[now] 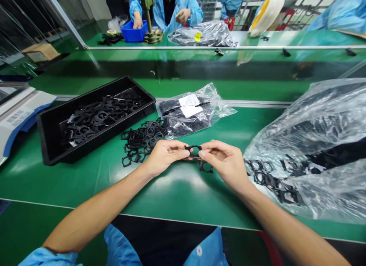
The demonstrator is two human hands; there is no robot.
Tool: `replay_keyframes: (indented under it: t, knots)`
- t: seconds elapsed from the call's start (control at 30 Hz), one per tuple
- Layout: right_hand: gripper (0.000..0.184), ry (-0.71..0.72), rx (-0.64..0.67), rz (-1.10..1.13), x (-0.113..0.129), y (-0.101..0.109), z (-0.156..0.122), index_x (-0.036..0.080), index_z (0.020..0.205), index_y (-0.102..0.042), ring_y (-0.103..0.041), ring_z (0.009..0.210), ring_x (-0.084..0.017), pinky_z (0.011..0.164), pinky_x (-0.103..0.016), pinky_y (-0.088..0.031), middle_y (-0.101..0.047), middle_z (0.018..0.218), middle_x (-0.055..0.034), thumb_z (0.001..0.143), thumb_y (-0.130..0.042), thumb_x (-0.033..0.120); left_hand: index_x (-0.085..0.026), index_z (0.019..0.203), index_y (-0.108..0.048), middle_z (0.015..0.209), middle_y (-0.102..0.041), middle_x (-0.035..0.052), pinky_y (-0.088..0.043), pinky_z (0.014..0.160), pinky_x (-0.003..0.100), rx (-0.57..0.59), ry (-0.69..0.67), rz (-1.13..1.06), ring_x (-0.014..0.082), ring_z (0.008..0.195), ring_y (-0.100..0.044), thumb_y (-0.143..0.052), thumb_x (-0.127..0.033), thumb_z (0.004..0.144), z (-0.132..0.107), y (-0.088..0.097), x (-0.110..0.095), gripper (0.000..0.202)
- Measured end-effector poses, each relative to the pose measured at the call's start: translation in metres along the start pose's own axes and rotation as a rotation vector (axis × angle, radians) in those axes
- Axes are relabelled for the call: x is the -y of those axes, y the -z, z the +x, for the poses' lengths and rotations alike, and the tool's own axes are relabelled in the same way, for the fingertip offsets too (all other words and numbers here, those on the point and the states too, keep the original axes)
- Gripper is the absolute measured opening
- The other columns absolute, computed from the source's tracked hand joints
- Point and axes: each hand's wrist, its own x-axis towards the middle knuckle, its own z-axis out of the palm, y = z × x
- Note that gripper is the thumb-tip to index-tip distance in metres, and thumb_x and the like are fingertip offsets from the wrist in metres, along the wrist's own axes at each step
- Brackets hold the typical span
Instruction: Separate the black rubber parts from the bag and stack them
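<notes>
Between both hands, above the green tabletop, is a small black plastic ring-shaped part [195, 146]. My left hand [168, 153] pinches its left end, and my right hand [221, 157] pinches its right end. Just below my right fingertips lies a similar black square part with a round hole [206, 167]. A loose pile of black ring parts [143, 138] spreads to the left of my left hand. Right of my right hand, more black framed parts [274, 182] lie at the mouth of a large clear plastic bag [323, 117].
A black tray [97, 142] full of black parts stands at the left. Behind the pile is a labelled clear bag [191, 109] of dark parts. A white and blue device [20, 117] sits at far left. Across the bench, a co-worker's hand reaches into a blue bin [134, 32].
</notes>
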Motion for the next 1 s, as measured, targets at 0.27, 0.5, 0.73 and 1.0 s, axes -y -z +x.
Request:
replay_keyframes:
  t: [0.27,0.5,0.73,1.0]
  knots:
    - [0.029,-0.033,-0.031,0.007,-0.0063,0.0035,0.0061,0.019,0.076,-0.072,-0.066,0.067,-0.018,0.068,-0.032,-0.057,-0.071,0.071,-0.0025,0.066,-0.088,0.042,-0.014,0.092,-0.077,0.088,-0.078,0.0068,-0.057,0.084,0.032,0.071,-0.017,0.06,0.0182,0.082,-0.072,-0.086,-0.038,0.07,0.0008,0.0,-0.0043,0.034]
    - [0.025,-0.009,-0.018,-0.102,-0.0069,0.0019,0.0058,0.02,0.076,-0.075,-0.06,0.06,-0.015,0.058,-0.03,-0.054,-0.066,0.071,-0.0019,0.07,-0.084,0.042,-0.014,0.086,-0.067,0.075,-0.069,0.0026,-0.053,0.075,0.029,0.093,0.01,0.202,0.0144,0.071,-0.066,-0.077,-0.032,0.077,0.0004,0.0008,-0.0042,0.023]
    - [0.023,0.052,0.077,-0.259,-0.0089,0.0023,0.0066,0.023,0.088,-0.078,-0.063,0.066,-0.017,0.055,-0.03,-0.056,-0.067,0.085,-0.0051,0.078,-0.077,0.044,-0.017,0.097,-0.066,0.089,-0.066,0.0019,-0.048,0.075,0.024,0.064,-0.118,0.351,0.0118,0.079,-0.059,-0.075,-0.025,0.077,-0.0029,-0.0036,0.0013,0.023]
    - [0.037,0.06,0.063,-0.179,-0.0092,0.0005,0.0058,0.021,0.098,-0.071,-0.067,0.08,-0.019,0.071,-0.03,-0.059,-0.071,0.088,-0.0048,0.07,-0.085,0.043,-0.013,0.09,-0.066,0.081,-0.07,0.0041,-0.056,0.074,0.028,0.036,-0.029,0.031,0.0135,0.071,-0.069,-0.081,-0.035,0.075,0.0021,-0.0005,-0.0005,0.031]
